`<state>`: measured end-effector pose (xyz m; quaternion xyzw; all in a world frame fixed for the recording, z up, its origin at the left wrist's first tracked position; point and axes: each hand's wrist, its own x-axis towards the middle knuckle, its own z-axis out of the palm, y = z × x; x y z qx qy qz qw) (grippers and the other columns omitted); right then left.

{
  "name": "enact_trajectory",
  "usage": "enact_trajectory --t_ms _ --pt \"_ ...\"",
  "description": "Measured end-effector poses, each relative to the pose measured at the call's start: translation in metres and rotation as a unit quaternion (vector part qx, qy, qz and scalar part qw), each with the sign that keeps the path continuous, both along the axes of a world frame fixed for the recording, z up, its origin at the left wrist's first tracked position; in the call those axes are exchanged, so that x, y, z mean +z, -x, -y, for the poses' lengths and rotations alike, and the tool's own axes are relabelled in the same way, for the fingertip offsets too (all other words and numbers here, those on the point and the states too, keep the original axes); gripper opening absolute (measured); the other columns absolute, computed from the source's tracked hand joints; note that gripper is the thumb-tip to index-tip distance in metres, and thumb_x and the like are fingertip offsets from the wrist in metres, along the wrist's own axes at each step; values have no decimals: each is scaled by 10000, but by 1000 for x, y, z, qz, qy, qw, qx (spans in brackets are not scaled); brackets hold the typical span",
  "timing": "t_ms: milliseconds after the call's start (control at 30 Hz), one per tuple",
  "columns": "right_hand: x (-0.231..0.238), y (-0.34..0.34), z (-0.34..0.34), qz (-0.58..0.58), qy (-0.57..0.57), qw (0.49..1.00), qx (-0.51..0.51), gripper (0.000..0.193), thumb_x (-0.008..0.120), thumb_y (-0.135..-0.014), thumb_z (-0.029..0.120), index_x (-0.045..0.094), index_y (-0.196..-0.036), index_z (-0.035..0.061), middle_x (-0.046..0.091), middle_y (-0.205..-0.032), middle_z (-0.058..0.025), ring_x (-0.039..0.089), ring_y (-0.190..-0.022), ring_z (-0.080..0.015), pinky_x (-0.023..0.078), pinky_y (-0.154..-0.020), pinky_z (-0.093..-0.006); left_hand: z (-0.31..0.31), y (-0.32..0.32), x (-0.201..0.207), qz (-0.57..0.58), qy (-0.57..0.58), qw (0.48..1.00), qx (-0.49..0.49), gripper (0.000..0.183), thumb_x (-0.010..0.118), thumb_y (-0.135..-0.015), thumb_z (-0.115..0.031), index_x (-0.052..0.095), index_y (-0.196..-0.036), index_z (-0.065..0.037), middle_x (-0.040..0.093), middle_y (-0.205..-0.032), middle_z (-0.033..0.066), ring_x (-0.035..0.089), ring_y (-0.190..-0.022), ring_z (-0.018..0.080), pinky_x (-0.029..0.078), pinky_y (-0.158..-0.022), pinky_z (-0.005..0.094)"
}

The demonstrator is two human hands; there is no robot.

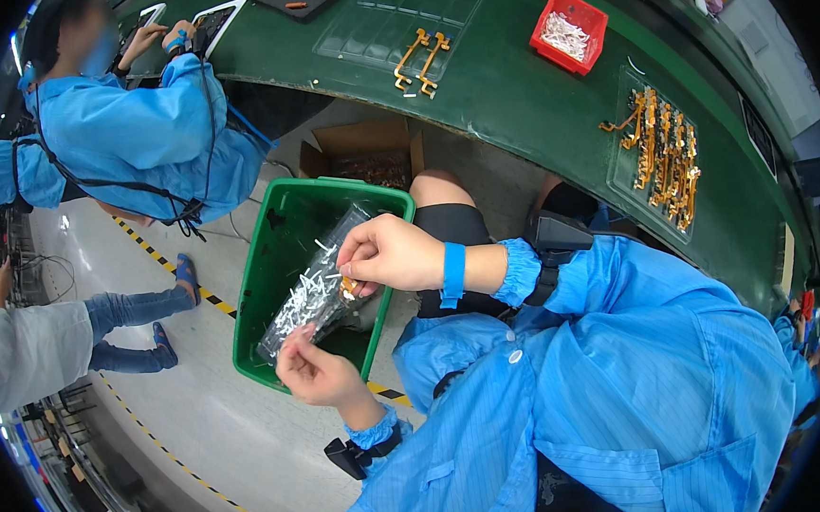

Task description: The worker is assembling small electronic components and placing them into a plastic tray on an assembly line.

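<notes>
My right hand, with a blue wrist strap, is closed in a pinch over the green bin. A small part of an orange-gold flexible circuit shows at its fingertips. Below it, my left hand has thumb and fingers drawn together near the bin's rim; whatever they hold is too small to make out. Beneath both hands, a clear plastic tray leans in the bin, with many white strips scattered over it.
On the green table lie two orange flexible circuits, a red box of white pieces, and a clear tray of stacked circuits. A cardboard box stands behind the bin. A co-worker sits left; another person is nearby.
</notes>
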<state>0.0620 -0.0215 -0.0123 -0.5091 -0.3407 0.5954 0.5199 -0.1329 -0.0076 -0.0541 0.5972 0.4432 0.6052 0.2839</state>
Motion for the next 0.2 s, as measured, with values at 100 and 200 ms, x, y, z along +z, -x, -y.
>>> enact_trajectory --t_ms 100,200 --pt "-4 -1 0 -39 3 999 -20 151 640 -890 60 647 -981 -60 710 -829 -108 688 -699 -128 574 -636 -242 -10 10 9 -203 -11 978 49 162 578 -892 67 589 -1053 48 630 -1095 188 642 -1002 291 526 -878 382" --pt "-3 -5 3 -30 2 1000 9 207 672 -910 117 644 -1044 -38 709 -885 -108 691 -740 -125 582 -667 -241 -2 4 24 -316 -27 947 -46 262 641 -891 -45 608 -1139 33 579 -1277 182 564 -1183 344 442 -1011 412"
